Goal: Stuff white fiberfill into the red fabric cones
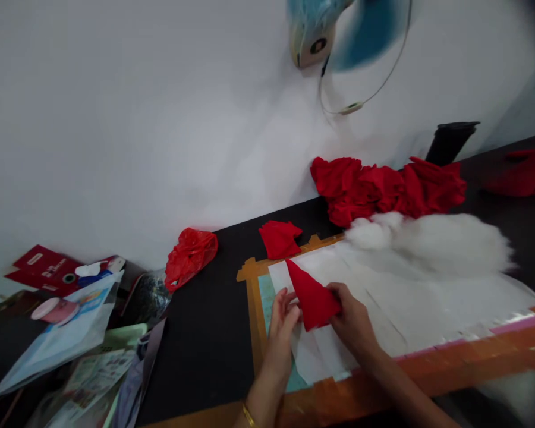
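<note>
Black worktable, white paper sheets spread across it.
Left hand and right hand pinch a red felt cone above the sheets, fingers closed narrow.

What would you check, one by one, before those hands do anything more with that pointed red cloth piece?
1. Pointed red fabric cone held at both sides: ok; the left hand touches its left edge and the right hand pinches its wide end.
2. Cone over the white paper sheets: ok.
3. White fluffy stuffing close by: ok, it lies beyond the paper.
4. Small folded red cloth piece clear of the hands: ok.
5. Heap of red fabric off the paper: ok, by the wall.
6. Cone's seam closed: cannot tell.
</note>
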`<state>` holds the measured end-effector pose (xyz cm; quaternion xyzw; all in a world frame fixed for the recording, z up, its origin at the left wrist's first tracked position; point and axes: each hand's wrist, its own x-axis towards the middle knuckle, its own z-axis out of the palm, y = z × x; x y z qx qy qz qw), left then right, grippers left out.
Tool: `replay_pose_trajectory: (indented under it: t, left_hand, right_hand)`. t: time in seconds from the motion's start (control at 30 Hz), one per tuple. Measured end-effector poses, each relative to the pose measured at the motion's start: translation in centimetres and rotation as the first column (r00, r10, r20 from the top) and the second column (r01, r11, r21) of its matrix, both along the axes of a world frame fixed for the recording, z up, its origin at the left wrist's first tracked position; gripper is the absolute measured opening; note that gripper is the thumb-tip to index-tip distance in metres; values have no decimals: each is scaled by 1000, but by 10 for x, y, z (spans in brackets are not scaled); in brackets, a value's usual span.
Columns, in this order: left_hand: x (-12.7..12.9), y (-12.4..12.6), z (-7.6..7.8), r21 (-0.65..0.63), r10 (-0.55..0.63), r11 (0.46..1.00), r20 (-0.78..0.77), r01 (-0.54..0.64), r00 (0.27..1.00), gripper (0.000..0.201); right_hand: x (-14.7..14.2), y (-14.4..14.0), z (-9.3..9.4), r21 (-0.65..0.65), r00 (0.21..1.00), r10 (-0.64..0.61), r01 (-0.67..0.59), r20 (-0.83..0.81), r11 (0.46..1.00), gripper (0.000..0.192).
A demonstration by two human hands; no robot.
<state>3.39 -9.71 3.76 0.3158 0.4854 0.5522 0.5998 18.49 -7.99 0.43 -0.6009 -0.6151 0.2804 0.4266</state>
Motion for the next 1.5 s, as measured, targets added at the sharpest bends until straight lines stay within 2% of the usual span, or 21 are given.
replay_pose_trajectory:
  t: [0.07,0.17,0.23,0.37,0.43,0.53,0.63,0.77,0.9,0.97,1.03,1.1,1.17,1.23,1.3,1.4,1.5]
  left_hand:
    - [5,7,2,-94,17,996,96,-8,995,52]
    - [15,16,3,-85,51,996,121,-41,991,51]
    - [20,16,3,-78,67,995,159,-55,985,50]
    - [31,10,5,-91,27,996,270,-3,963,41]
    - [35,8,5,-86,20,996,268,4,963,43]
    - [39,9,1,-93,28,996,219,-7,975,47]
    - [37,13,-3,-107,30,994,235,-5,972,45]
    - [29,19,-2,-120,2,992,245,28,970,42]
    - [25,28,-1,-189,68,981,180,-33,981,31]
    - [23,32,-4,-200,98,977,128,-71,987,29]
    - [21,37,-7,-194,123,976,107,-100,987,29]
    - [18,41,-7,-213,150,970,131,-120,980,32]
    - [14,44,-5,-230,163,966,186,-118,969,37]
    - [13,45,-1,-237,153,967,265,-89,952,41]
    - [14,43,3,-250,136,967,331,-52,934,40]
    - [18,36,6,-298,134,954,370,-19,919,34]
    - [16,33,5,-381,184,924,382,-27,906,27]
  right_hand:
    - [-5,-5,0,63,996,83,-86,46,994,39]
    - [-9,-10,4,180,973,218,-228,77,957,42]
    - [-6,-11,8,187,969,245,-247,32,951,39]
    - [0,-8,12,132,983,184,-184,15,974,19]
    - [0,-6,10,146,986,153,-160,59,976,19]
    - [-3,-3,1,232,984,105,-137,143,963,28]
    - [-3,1,-4,339,970,53,-135,239,931,21]
    - [-1,4,-1,399,946,55,-186,319,898,21]
    - [-5,2,4,438,922,131,-294,365,850,28]
    - [-6,2,4,431,928,138,-288,346,855,33]
    - [-5,1,4,387,946,153,-261,287,885,38]
    - [-1,0,5,351,960,164,-237,226,906,47]
    - [4,-1,7,377,967,137,-211,214,902,51]
    - [6,-2,7,448,967,87,-190,240,873,49]
    - [6,-1,5,467,960,77,-200,269,861,46]
    - [5,5,2,390,964,119,-207,238,897,40]
    - [10,10,8,299,987,95,-131,132,945,30]
